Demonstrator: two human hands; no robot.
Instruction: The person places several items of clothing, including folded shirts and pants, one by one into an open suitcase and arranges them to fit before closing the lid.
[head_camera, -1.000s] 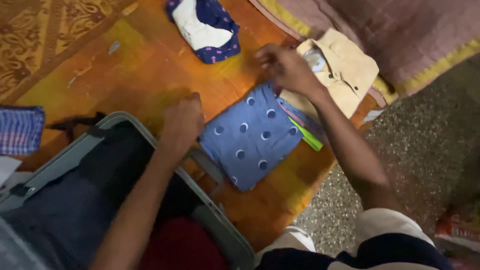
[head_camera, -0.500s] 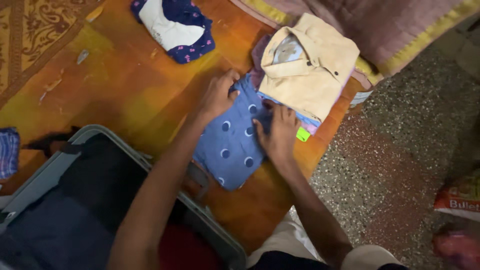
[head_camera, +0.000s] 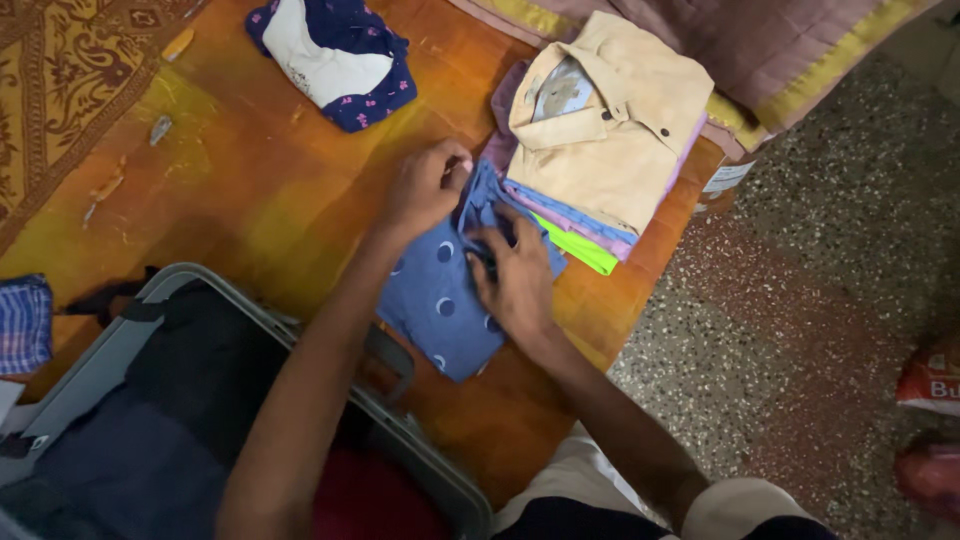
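Both hands now pinch the blue dotted shirt (head_camera: 440, 295): left hand (head_camera: 425, 190) at its 12 o'clock edge, right hand (head_camera: 515, 280), flat before, gripping beside it.

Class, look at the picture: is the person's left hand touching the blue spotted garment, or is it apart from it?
Touching. The head view shows the left hand gripping the top edge of the blue spotted garment, fingers curled around the cloth.

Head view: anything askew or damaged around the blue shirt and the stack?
Nothing damaged or spilled. The blue shirt lies angled beside the stack, its top edge bunched up in the left hand and right hand. Small scraps litter the orange mat.
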